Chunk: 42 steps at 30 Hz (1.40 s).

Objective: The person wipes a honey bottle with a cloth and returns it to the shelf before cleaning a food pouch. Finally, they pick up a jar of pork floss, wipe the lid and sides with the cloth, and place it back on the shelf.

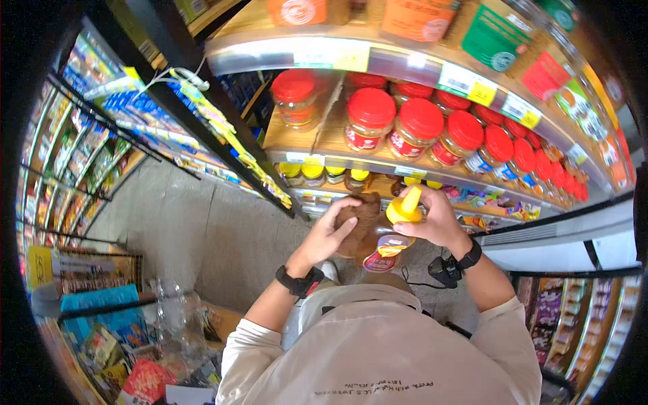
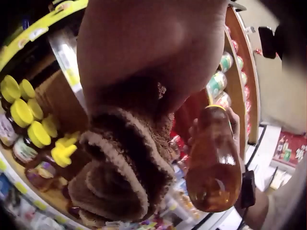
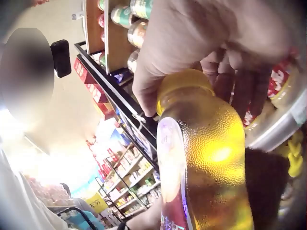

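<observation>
A squeeze bottle of amber liquid (image 1: 387, 246) with a yellow nozzle cap (image 1: 405, 208) is gripped near its cap by my right hand (image 1: 439, 219). In the right wrist view, the thumb and fingers wrap round the yellow cap (image 3: 184, 84) above the ribbed amber bottle (image 3: 216, 158). My left hand (image 1: 329, 233) holds a bunched brown cloth (image 1: 358, 223), just left of the bottle. In the left wrist view, the folded fuzzy cloth (image 2: 120, 163) hangs below that hand (image 2: 148, 52), and the bottle (image 2: 213, 167) is upright beside it, its base lower.
Red-lidded jars (image 1: 371, 109) line the shelf ahead, with pouches (image 1: 496, 37) above. Yellow-capped bottles (image 1: 314, 172) stand on the lower shelf. A black rack post (image 1: 223, 128) rises at the left. Behind it are snack racks, and a bin of packets (image 1: 121, 344) stands at the lower left.
</observation>
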### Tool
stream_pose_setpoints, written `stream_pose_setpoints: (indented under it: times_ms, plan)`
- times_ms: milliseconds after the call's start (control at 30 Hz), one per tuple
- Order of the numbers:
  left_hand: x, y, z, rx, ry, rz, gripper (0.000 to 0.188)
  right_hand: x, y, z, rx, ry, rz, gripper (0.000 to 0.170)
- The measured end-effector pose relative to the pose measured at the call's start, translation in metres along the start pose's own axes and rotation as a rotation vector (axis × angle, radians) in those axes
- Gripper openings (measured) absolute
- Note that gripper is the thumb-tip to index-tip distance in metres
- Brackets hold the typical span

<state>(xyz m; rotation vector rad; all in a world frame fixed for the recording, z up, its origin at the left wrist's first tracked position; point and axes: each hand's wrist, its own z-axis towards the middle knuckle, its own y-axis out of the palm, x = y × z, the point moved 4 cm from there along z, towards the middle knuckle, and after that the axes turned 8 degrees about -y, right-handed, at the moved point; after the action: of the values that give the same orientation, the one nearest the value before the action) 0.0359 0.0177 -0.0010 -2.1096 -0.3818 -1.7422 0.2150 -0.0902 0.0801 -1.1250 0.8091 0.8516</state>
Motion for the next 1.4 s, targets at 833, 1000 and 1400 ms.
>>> stream_pose_setpoints:
  times_ms: [833,1000,1400]
  plan:
    - [0.091,-0.039,-0.012,-0.164,0.137,-0.623,0.056,-0.004,0.024,0.018,-0.020,0.175,0.539,0.067]
    - [0.086,-0.048,-0.002,-0.112,0.147,-0.615,0.056,-0.020,0.030,0.022,0.115,0.417,0.732,0.059]
    - [0.044,-0.054,-0.008,0.148,0.226,-0.506,0.064,-0.008,0.075,0.001,0.282,0.322,1.151,0.054]
